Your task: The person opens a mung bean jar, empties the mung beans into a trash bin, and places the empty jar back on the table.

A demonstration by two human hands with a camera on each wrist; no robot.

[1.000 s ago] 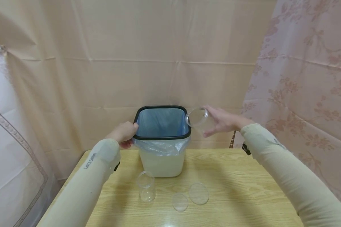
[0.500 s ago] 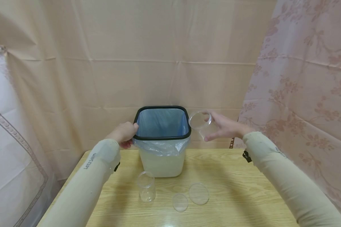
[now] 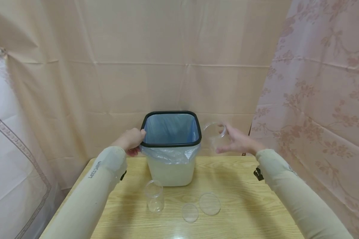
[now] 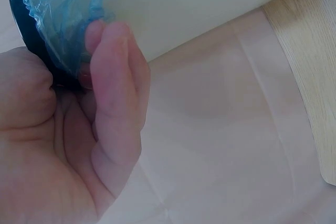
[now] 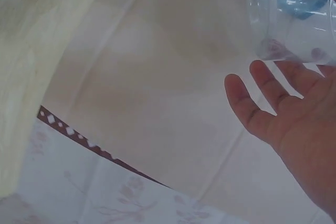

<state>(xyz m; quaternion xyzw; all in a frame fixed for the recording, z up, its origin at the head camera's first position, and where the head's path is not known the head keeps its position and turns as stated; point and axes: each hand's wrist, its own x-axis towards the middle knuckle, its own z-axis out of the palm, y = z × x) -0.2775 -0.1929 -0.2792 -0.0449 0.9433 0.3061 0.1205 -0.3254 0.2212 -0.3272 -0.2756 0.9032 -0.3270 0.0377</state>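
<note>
My left hand (image 3: 131,141) grips the black rim (image 3: 170,145) of a pale trash bin (image 3: 171,174) at its left side. In the left wrist view the thumb and curled fingers (image 4: 113,93) close round that rim and the blue liner bag (image 4: 63,9). Just right of the bin, my right hand (image 3: 234,137) holds a clear plastic cup (image 3: 213,137) above the table, its mouth tipped up. The right wrist view shows the cup (image 5: 289,19) at the top right, with some fingers (image 5: 244,98) spread below it. Inside the bin only the blue liner is visible.
On the wooden table (image 3: 245,199), another clear plastic cup (image 3: 155,197) stands upright in front of the bin. Two clear round lids, a smaller one (image 3: 189,212) and a larger one (image 3: 209,203), lie flat to its right. A beige curtain (image 3: 167,66) hangs behind.
My right hand has moved the cup right and down, away from the bin's rim, and turned it more upright. The left hand has kept its hold on the rim.
</note>
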